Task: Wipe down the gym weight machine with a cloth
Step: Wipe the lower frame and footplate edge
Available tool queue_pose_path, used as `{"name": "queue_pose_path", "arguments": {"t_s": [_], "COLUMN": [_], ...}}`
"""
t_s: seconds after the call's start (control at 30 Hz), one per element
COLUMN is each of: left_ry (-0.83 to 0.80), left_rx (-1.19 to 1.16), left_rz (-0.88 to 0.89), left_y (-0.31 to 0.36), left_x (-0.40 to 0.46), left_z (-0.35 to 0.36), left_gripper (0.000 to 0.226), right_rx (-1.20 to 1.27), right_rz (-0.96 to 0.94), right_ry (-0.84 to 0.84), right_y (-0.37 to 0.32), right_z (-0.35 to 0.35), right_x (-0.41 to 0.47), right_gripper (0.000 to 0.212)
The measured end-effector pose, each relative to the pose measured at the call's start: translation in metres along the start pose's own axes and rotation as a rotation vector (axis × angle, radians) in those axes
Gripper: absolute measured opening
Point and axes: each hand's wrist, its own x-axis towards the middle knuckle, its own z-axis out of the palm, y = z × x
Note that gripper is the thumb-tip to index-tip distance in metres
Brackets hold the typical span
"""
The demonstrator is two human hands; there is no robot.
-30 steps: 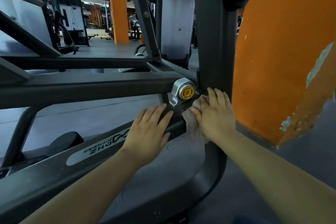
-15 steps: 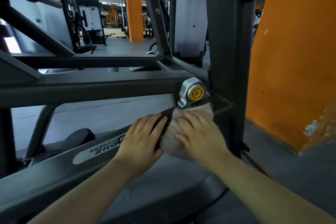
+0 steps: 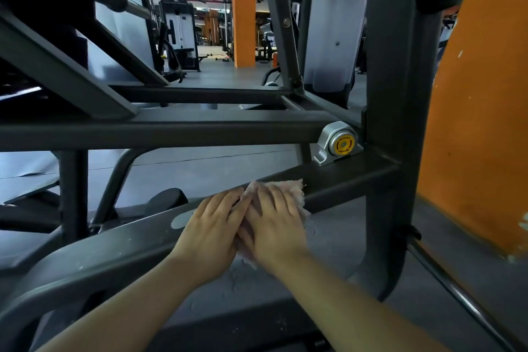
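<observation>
A dark grey weight machine frame fills the view, and its sloping lower bar [image 3: 348,180] runs from lower left up to a thick upright post [image 3: 400,94]. A pale pink cloth [image 3: 288,187] lies on that bar. My right hand [image 3: 274,226] presses flat on the cloth with straight fingers. My left hand [image 3: 213,226] rests flat on the bar right beside it, touching the right hand and covering part of a grey label [image 3: 180,220].
A silver bearing with a yellow centre [image 3: 340,143] sits just above the bar at the post. An orange wall [image 3: 480,137] stands close on the right. A thin rod [image 3: 457,291] slopes down at lower right. Other machines and an orange pillar [image 3: 243,8] stand behind.
My right hand slid the cloth leftward and down the sloping bar, away from the post, until it met my left hand. The left hand stayed on the bar.
</observation>
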Motion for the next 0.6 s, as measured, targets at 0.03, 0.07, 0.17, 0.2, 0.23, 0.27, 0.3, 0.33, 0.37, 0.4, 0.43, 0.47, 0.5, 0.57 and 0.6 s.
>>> {"name": "queue_pose_path", "arguments": {"t_s": [0.03,0.07,0.17,0.2,0.23,0.27,0.3,0.33,0.37,0.4,0.43,0.47,0.5,0.57,0.6], "left_ry": [-0.009,-0.018,-0.055,-0.068,-0.069,-0.066,-0.063,-0.057,-0.046,-0.040,-0.033,-0.027,-0.016,0.011,0.009], "left_rx": [0.008,0.017,0.034,0.028,0.022,0.021,0.019,0.013,0.003,-0.008,-0.018,-0.028,-0.041,-0.073,-0.082], "left_rz": [-0.007,-0.013,-0.045,-0.067,-0.083,-0.095,-0.100,-0.098,-0.095,-0.098,-0.103,-0.112,-0.120,-0.133,-0.135], "left_y": [-0.004,-0.007,-0.015,-0.015,-0.014,-0.012,-0.009,-0.007,-0.004,0.000,0.003,0.005,0.007,0.008,0.008], "left_x": [-0.005,-0.010,-0.020,-0.023,-0.026,-0.029,-0.031,-0.031,-0.030,-0.029,-0.026,-0.023,-0.021,-0.017,-0.016], "left_z": [0.000,0.000,0.002,0.000,-0.001,-0.002,-0.001,0.000,0.001,0.002,0.003,0.004,0.005,0.007,0.008], "left_gripper": [0.062,0.061,0.079,0.084,0.086,0.086,0.085,0.084,0.083,0.081,0.079,0.079,0.079,0.080,0.081], "right_rx": [-0.004,-0.021,-0.103,-0.126,-0.145,-0.162,-0.175,-0.178,-0.176,-0.176,-0.181,-0.183,-0.172,-0.160,-0.148], "right_rz": [-0.041,-0.078,-0.081,-0.037,0.010,0.058,0.097,0.129,0.166,0.212,0.247,0.260,0.245,0.133,0.070], "right_ry": [-0.017,-0.011,-0.011,-0.015,-0.028,-0.056,-0.074,-0.077,-0.067,-0.062,-0.056,-0.053,-0.056,-0.056,-0.043], "right_y": [0.001,0.008,0.050,0.067,0.084,0.100,0.113,0.120,0.122,0.117,0.107,0.092,0.076,0.042,0.027], "right_z": [0.000,-0.001,-0.010,-0.014,-0.018,-0.023,-0.027,-0.031,-0.034,-0.035,-0.035,-0.033,-0.028,-0.018,-0.014], "right_x": [-0.001,0.000,-0.001,-0.001,-0.002,-0.003,-0.004,-0.005,-0.004,-0.002,0.001,0.004,0.007,0.014,0.015], "right_gripper": [0.058,0.059,0.055,0.055,0.056,0.058,0.060,0.062,0.064,0.065,0.065,0.065,0.064,0.059,0.055]}}
